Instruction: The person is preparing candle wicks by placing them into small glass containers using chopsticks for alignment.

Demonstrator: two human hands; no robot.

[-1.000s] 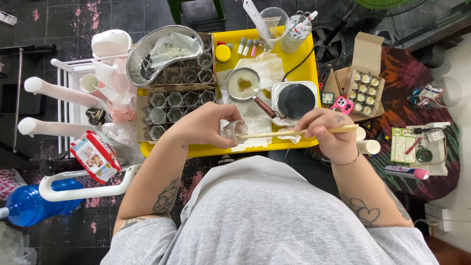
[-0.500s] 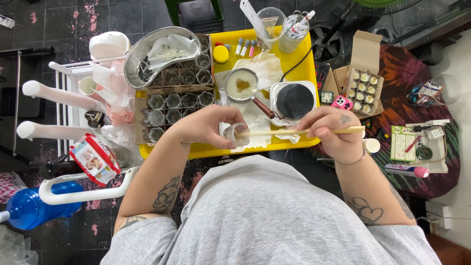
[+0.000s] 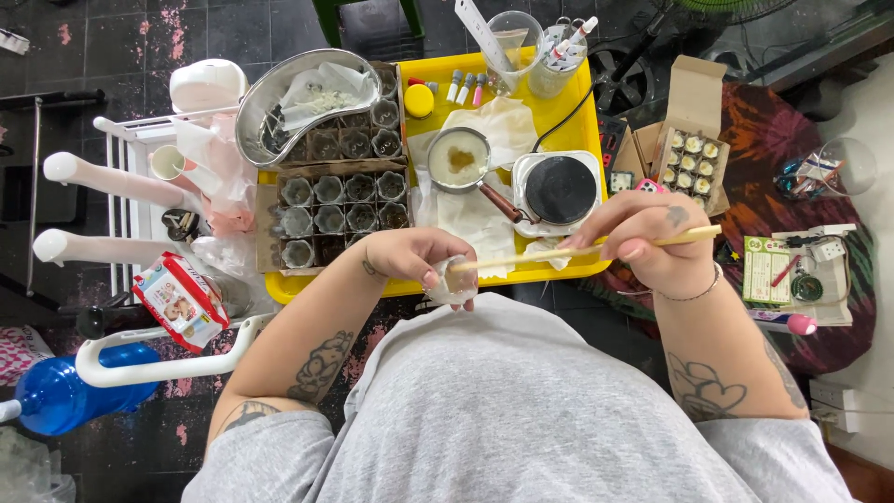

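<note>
Yellow tray (image 3: 568, 93), hot plate (image 3: 559, 189), steel kidney dish (image 3: 256, 112), blue bottle (image 3: 56, 402)

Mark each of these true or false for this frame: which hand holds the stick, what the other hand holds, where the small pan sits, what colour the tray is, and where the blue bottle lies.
1. The right hand holds a thin wooden stick. True.
2. The left hand is empty. False: it grips a small clear cup, and the stick's tip reaches into it.
3. The small metal pan sits on the round black hotplate. False: it rests beside the hotplate, on white paper on the tray.
4. The tray is yellow. True.
5. A blue bottle lies at the person's right. False: it lies low at their left, by a white handle.
</note>
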